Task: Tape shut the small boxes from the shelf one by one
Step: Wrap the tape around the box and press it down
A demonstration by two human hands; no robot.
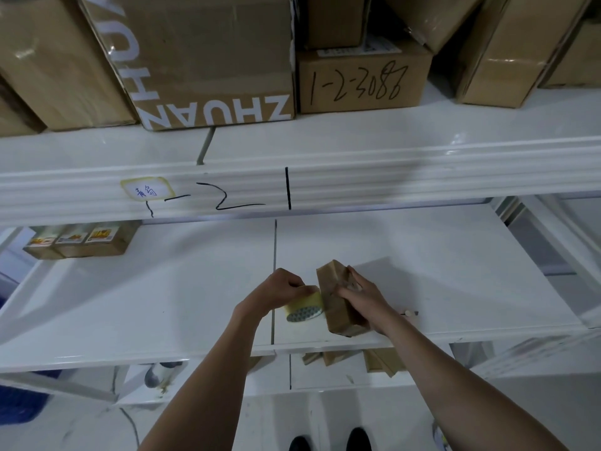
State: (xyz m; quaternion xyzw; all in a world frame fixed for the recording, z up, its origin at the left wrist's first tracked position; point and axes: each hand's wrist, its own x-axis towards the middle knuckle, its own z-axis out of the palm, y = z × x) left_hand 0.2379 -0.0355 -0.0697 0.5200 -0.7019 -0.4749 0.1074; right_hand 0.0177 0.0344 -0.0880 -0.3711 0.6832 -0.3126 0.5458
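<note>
Head view: a small brown box (338, 301) stands tilted on the white shelf (162, 304), close to its front edge and just right of the seam that splits the shelf board. The right hand (361, 296) lies over the box's top and right side, fingers curled round it and holding it in place. The left hand (281, 288) grips a roll of yellowish tape (305, 305) from above, fingers curled over the roll; the roll touches the box's left face. A small pen-like object (410, 313) lies on the shelf just right of the right wrist, near the front edge.

At the back left corner of the same shelf, three small labelled boxes (83, 240) sit side by side. On the upper shelf stand large cartons, one printed ZHUAN (208, 60) and a smaller one with handwritten numbers (361, 78). The upper shelf's front rail (422, 187) carries black marker strokes and a yellow-edged label (147, 189). Below the front edge, more brown cardboard pieces (374, 359) show on a lower level, and the tips of dark shoes (328, 442) at the bottom.
</note>
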